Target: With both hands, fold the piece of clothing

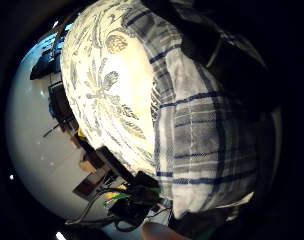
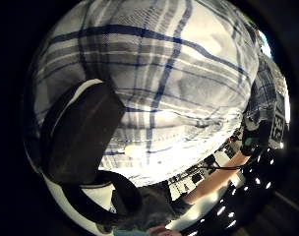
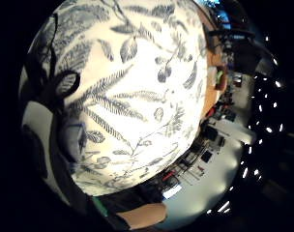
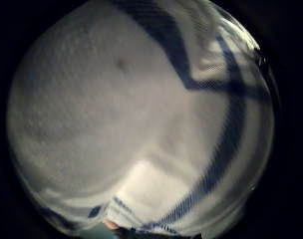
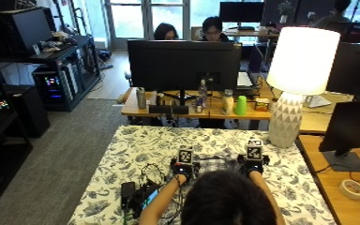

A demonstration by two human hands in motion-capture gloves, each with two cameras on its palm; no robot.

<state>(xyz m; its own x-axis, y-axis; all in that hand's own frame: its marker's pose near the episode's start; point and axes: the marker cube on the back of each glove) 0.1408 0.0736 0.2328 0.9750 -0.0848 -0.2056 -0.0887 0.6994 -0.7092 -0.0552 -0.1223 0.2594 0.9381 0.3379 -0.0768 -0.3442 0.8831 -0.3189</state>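
Plaid shirt (image 5: 216, 164), white with blue and grey checks, lay bunched on the leaf-patterned tablecloth (image 5: 136, 150) near the table's front edge, right between the person's two gloved hands and partly hidden behind the person's head (image 5: 230, 199). Left hand (image 5: 183, 169) sat at the shirt's left side, right hand (image 5: 252, 165) at its right side, both down on the cloth! From the outside view the fingers of either hand could not be made out. Left thumb-side palm view was nearly filled by the checked fabric (image 2: 159, 83), with a black gloved digit (image 2: 80, 132) lying across it; whether that one pinched the cloth or only rested on it, I could not tell. Left little-finger-side view showed the shirt's edge (image 1: 207, 135) meeting the tablecloth (image 1: 107, 85). Right thumb-side view was all pale fabric (image 4: 141, 124) very close to the palm, so the grip there could not be told either. Right little-finger-side view looked out over the tablecloth (image 3: 132, 96). Farther out on the table, a tangle of black cables and a small device (image 5: 141, 192) lay near the left forearm, and a white lamp (image 5: 295, 79) stood at the far right corner. Beyond stood a desk with a dark monitor (image 5: 183, 65) and bottles (image 5: 230, 103).
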